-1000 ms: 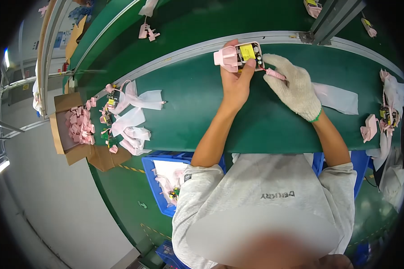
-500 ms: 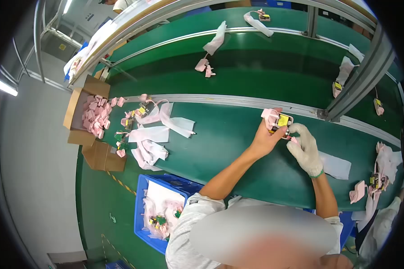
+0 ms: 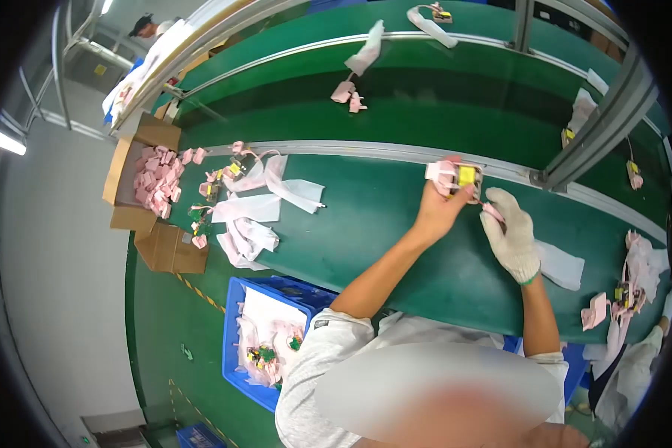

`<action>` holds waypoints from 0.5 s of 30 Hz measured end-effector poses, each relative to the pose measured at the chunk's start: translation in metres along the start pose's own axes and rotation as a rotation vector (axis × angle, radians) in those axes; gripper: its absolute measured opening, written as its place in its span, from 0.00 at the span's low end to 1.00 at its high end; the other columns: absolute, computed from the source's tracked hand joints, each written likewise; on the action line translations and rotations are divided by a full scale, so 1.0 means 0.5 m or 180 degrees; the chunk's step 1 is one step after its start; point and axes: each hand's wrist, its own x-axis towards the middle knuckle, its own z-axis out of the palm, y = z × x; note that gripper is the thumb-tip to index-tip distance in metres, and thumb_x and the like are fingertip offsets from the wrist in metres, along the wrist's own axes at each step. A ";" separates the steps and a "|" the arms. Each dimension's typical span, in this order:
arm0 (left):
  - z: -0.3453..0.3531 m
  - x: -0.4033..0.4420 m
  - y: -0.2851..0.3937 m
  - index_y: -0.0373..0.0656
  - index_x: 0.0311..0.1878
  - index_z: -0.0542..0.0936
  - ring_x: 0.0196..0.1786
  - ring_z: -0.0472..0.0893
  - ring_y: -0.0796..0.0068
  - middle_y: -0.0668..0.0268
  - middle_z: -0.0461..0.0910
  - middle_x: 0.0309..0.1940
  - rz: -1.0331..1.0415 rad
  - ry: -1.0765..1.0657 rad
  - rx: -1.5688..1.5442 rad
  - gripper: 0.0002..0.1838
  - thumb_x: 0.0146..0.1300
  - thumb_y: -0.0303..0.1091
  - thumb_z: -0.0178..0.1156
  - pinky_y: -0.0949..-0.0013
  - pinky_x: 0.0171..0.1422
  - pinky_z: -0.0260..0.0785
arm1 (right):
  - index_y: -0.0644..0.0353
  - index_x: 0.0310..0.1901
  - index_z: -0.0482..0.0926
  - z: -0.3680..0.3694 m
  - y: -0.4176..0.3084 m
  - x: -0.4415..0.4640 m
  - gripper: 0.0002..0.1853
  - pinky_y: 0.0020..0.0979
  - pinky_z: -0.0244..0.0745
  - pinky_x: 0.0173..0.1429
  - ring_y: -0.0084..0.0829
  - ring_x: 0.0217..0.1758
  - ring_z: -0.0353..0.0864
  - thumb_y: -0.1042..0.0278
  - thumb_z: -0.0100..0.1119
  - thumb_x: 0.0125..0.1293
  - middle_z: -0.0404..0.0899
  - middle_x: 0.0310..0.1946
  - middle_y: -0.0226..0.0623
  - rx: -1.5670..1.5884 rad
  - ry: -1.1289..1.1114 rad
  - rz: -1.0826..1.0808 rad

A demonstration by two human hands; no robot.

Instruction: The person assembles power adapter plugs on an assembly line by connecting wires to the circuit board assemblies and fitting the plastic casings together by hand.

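My bare left hand is closed around a circuit board with a yellow-wrapped transformer, along with a pink plug housing. Its thumb presses on the board's near edge. To the right, my gloved right hand pinches a pink cord end between thumb and fingers, close beside the board. The glove partly covers the cord, so I cannot see how it runs. A white translucent sleeve lies on the green bench just right of the glove.
A carton of pink housings stands at the left end of the green bench. Boards and white sleeves lie near it. Below sits a blue bin with more assemblies. A metal post rises at right, near another person's sleeve.
The board in my left hand has turned a little, and its yellow side faces up more. My right hand has drawn slightly away from the board with the pink cord end. The view has shifted slightly.
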 end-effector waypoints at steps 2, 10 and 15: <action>0.006 0.014 0.002 0.41 0.68 0.63 0.48 0.78 0.79 0.64 0.77 0.51 0.0107 0.0048 -0.0029 0.28 0.68 0.23 0.61 0.72 0.50 0.76 | 0.60 0.51 0.77 0.000 0.004 0.017 0.14 0.34 0.76 0.39 0.41 0.32 0.81 0.71 0.64 0.64 0.81 0.34 0.42 -0.0418 0.0249 -0.0013; 0.022 -0.001 -0.016 0.43 0.62 0.64 0.49 0.79 0.76 0.64 0.77 0.49 0.0549 0.0393 0.0095 0.24 0.66 0.20 0.61 0.72 0.54 0.74 | 0.60 0.43 0.80 -0.026 -0.034 0.035 0.07 0.39 0.76 0.42 0.47 0.38 0.82 0.69 0.61 0.67 0.82 0.36 0.45 -0.1324 -0.0060 -0.0242; 0.037 -0.018 -0.027 0.44 0.62 0.64 0.53 0.77 0.74 0.63 0.74 0.51 0.0675 0.0094 0.0288 0.27 0.62 0.18 0.61 0.69 0.57 0.73 | 0.60 0.43 0.80 -0.017 -0.025 0.035 0.07 0.40 0.75 0.41 0.48 0.37 0.81 0.68 0.59 0.69 0.81 0.34 0.45 -0.1359 0.0071 -0.0482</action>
